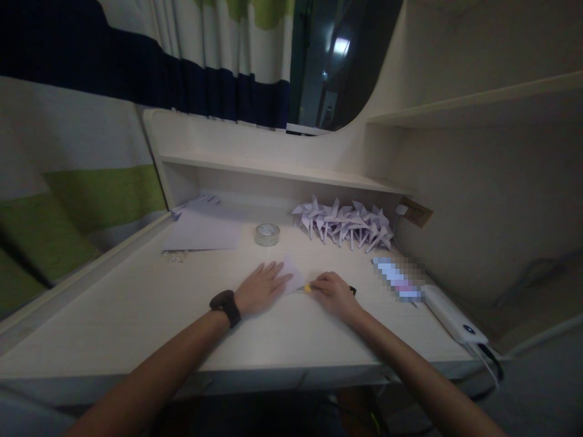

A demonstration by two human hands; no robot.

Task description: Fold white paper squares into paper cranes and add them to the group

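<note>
My left hand (pixel 262 288) lies flat with its fingers spread, pressing on a small white piece of paper (pixel 290 272) on the desk. Part of the paper is hidden under those fingers. My right hand (pixel 336 295) is closed around a utility knife (pixel 308 287), yellow near the blade end and black at the other end. The knife's thin tip points left and meets the lower right edge of the paper. Just beyond my left hand stands a roll of clear tape (pixel 267 234).
Several white paper pinwheels (pixel 344 221) lie clustered at the back right. A stack of white paper (pixel 204 227) lies back left, with small pale pieces (pixel 175 256) before it. On the right are a blurred-out phone (pixel 397 279) and a white box with cables (pixel 453 315). A low shelf (pixel 282 170) overhangs the back.
</note>
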